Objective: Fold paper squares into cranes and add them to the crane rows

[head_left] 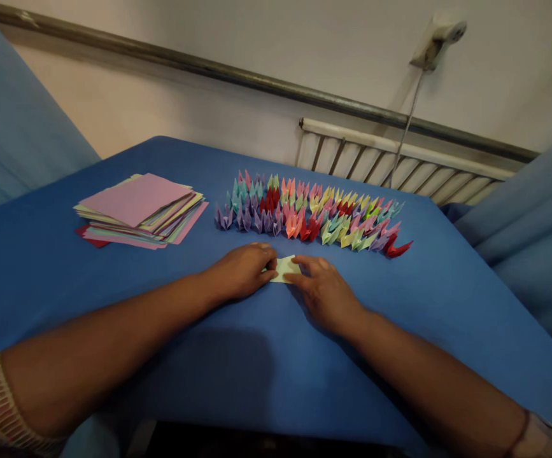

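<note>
A small piece of pale green folded paper [285,270] lies between my hands near the middle of the blue table. Curled fingers of my left hand [249,268] grip its left end against the tabletop. On the right end, the thumb and index finger of my right hand [326,291] hold the paper's edges. Part of the paper is hidden under the fingers. Just beyond my hands stand rows of folded paper cranes [310,228] in purple, red, yellow, green, blue and pink.
A stack of coloured paper sheets [137,200], pink on top, sits on the left of the blue table [184,375]. Behind are a wall rail [256,79], a radiator [352,152] and a socket with a cord [435,41]. Blue curtains [533,235] hang at both sides.
</note>
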The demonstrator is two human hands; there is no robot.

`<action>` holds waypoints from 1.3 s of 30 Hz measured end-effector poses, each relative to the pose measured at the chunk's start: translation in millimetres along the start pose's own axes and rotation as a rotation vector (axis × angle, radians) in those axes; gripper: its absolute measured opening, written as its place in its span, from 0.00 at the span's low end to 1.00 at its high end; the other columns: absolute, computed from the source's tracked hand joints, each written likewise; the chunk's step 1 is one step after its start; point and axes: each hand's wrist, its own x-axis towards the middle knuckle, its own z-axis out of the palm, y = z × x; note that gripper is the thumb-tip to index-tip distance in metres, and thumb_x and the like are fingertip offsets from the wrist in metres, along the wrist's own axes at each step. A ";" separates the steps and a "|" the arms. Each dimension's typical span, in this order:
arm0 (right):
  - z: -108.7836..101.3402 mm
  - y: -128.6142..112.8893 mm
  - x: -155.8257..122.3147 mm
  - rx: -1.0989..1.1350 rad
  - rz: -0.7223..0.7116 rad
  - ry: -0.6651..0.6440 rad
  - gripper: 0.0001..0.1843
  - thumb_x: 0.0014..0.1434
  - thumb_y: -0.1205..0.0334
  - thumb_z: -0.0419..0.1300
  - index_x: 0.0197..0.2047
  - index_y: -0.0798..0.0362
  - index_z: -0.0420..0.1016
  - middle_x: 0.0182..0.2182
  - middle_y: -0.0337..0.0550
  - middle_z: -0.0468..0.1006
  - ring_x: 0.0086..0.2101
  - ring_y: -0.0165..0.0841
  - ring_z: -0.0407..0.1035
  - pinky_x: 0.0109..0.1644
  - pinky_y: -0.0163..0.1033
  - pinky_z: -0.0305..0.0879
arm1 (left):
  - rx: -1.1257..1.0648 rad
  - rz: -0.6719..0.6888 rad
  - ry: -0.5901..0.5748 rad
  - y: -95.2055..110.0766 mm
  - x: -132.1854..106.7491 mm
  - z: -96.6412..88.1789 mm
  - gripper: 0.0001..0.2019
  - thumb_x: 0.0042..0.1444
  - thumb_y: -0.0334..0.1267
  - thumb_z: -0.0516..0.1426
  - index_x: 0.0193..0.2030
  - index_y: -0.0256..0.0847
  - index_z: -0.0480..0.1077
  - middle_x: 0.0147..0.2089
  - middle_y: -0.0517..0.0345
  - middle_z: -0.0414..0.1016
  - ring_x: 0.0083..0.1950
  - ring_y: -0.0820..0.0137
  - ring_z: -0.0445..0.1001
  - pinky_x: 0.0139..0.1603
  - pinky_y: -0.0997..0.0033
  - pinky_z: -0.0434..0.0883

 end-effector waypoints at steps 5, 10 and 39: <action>-0.1 -5.7 -2.8 -0.092 -0.061 -0.105 0.20 0.67 0.66 0.50 0.60 0.48 0.71 0.58 0.49 0.70 0.52 0.45 0.64 0.54 0.53 0.64 | 0.034 -0.015 -0.003 -3.4 0.1 0.5 0.06 0.57 0.40 0.57 0.37 0.41 0.70 0.36 0.57 0.73 0.37 0.65 0.71 0.36 0.68 0.64; -7.2 -8.2 -2.0 -0.094 -0.064 -0.127 0.20 0.67 0.67 0.50 0.59 0.52 0.71 0.57 0.51 0.71 0.51 0.46 0.65 0.52 0.52 0.65 | 0.057 -0.024 -0.009 -2.1 -0.9 -1.9 0.11 0.55 0.46 0.60 0.38 0.41 0.70 0.38 0.55 0.74 0.40 0.63 0.71 0.38 0.68 0.64; 10.4 11.3 9.8 0.265 0.160 0.157 0.06 0.58 0.68 0.60 0.40 0.51 0.68 0.46 0.47 0.74 0.48 0.39 0.66 0.53 0.47 0.63 | -0.236 0.138 0.213 -8.6 17.5 18.4 0.07 0.52 0.25 0.55 0.35 0.40 0.70 0.55 0.54 0.73 0.59 0.63 0.67 0.61 0.56 0.63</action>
